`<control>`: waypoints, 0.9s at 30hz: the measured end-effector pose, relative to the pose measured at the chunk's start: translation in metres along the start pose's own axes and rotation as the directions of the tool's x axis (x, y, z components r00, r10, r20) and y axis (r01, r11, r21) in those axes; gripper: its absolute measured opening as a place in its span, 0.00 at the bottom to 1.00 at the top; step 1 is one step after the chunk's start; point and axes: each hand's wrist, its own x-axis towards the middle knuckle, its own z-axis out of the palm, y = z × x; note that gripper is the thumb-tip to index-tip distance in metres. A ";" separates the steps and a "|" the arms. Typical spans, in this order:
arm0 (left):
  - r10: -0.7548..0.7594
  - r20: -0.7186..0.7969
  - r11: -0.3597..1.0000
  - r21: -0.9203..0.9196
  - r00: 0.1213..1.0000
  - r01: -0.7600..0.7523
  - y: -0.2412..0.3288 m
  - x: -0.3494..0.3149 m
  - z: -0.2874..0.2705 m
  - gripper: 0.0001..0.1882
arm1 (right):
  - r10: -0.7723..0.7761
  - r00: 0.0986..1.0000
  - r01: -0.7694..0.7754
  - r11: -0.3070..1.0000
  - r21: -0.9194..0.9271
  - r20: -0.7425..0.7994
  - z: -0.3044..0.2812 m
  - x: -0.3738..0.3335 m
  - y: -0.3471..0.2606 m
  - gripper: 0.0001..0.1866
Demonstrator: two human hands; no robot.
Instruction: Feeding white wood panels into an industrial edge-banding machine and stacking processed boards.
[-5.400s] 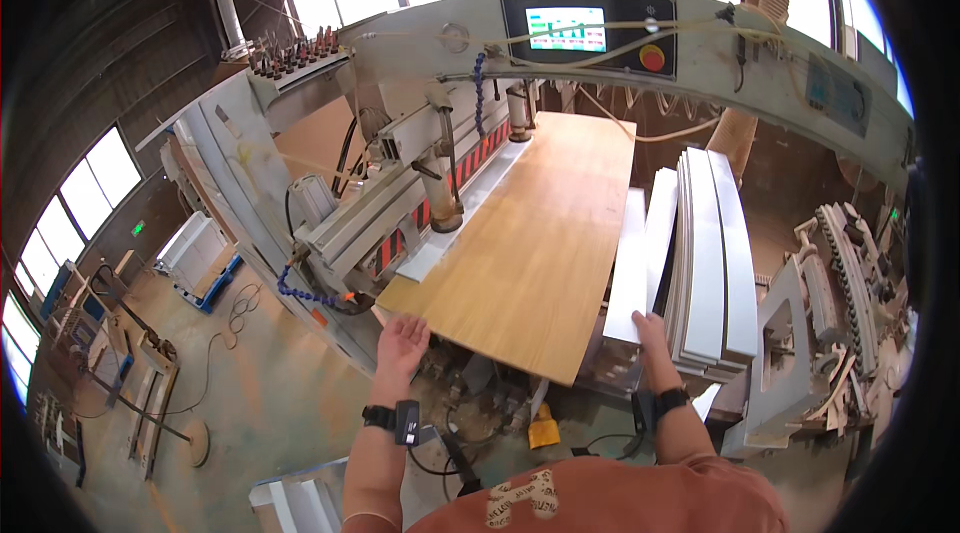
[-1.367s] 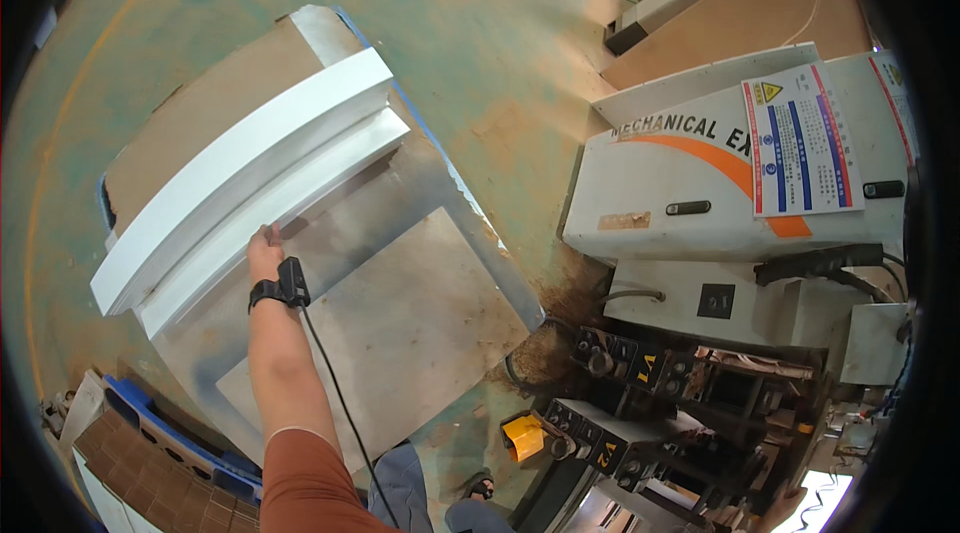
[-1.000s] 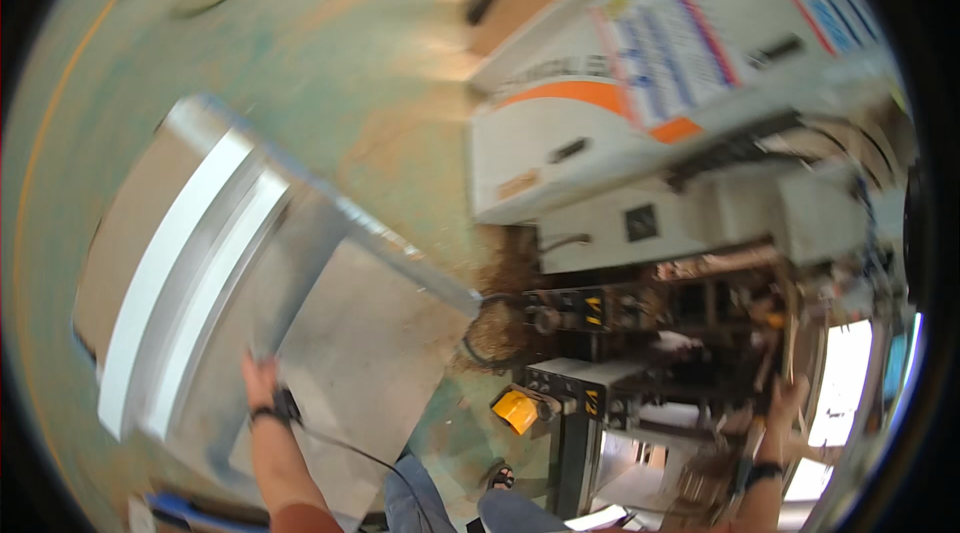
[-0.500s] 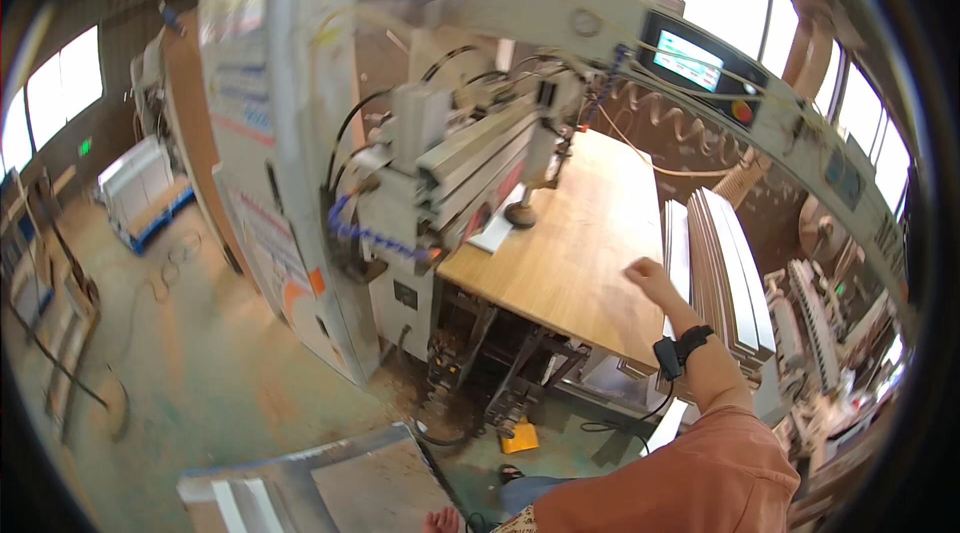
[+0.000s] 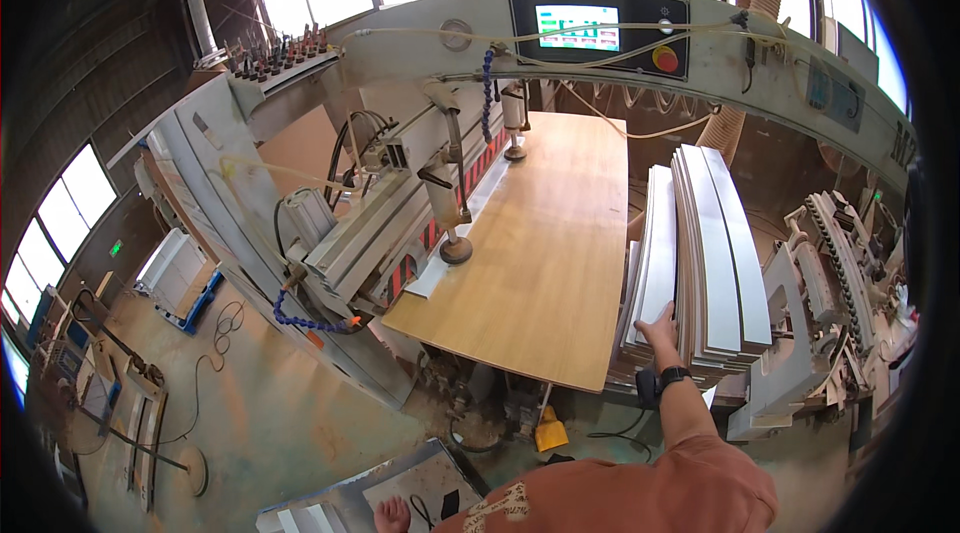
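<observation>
My right hand [image 5: 657,326] reaches to the near end of a stack of white boards [image 5: 657,243], its fingers apart and at the boards' edge; whether it touches them I cannot tell. A dark band with a small black device circles that wrist. Down at the lower edge, my left hand [image 5: 393,514] hangs with curled fingers, and nothing shows in it. A large wood-coloured panel [image 5: 560,263] lies flat on the machine, left of my right hand. Two round press feet [image 5: 456,251] stand along the panel's left side, near a white strip [image 5: 430,276].
A second, taller stack of white boards [image 5: 722,243] stands to the right. Overhead, the machine's arm [image 5: 420,43] carries a lit screen [image 5: 577,27] and a red stop button [image 5: 665,59]. A yellow foot pedal [image 5: 550,430] and a low board-topped surface [image 5: 420,478] are below.
My right hand has moved from above the wood-coloured panel's right edge to the white boards on its right. The head view has turned, bringing the machine's control screen nearer the middle.
</observation>
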 end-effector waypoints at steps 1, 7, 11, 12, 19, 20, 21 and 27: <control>0.310 0.150 0.757 0.558 0.939 -0.339 -0.015 0.024 -0.008 0.17 | -0.002 0.999 0.001 1.000 -0.013 -0.035 -0.004 -0.007 -0.010 0.55; 0.129 0.641 -0.698 0.601 0.757 -0.389 -0.089 0.138 -0.032 0.09 | -0.205 0.977 0.097 0.657 0.748 0.054 -0.012 0.014 0.021 0.30; 0.009 0.519 -0.764 0.555 0.855 -0.329 -0.164 0.199 -0.085 0.08 | -0.307 0.948 0.046 0.379 0.924 0.078 -0.022 -0.011 -0.017 0.17; 0.000 0.484 -0.783 0.545 0.875 -0.301 -0.181 0.211 -0.101 0.09 | -0.312 0.946 0.006 0.284 0.959 0.086 -0.029 -0.024 -0.027 0.16; -0.002 0.324 -0.861 0.481 0.946 -0.167 -0.228 0.298 -0.159 0.12 | -0.452 0.889 0.065 0.279 0.958 0.072 -0.018 -0.072 -0.066 0.14; 0.007 0.305 -0.870 0.471 0.952 -0.144 -0.230 0.313 -0.162 0.13 | -0.486 0.868 0.044 0.271 0.962 0.097 -0.015 -0.074 -0.072 0.14; 0.017 0.283 -0.879 0.461 0.959 -0.120 -0.229 0.329 -0.165 0.13 | -0.496 0.857 0.007 0.287 0.958 0.142 -0.015 -0.077 -0.077 0.14; 0.026 0.410 -0.883 0.437 0.912 -0.171 -0.217 0.405 -0.159 0.13 | -0.615 0.774 0.204 0.467 0.860 0.150 0.024 -0.075 -0.086 0.20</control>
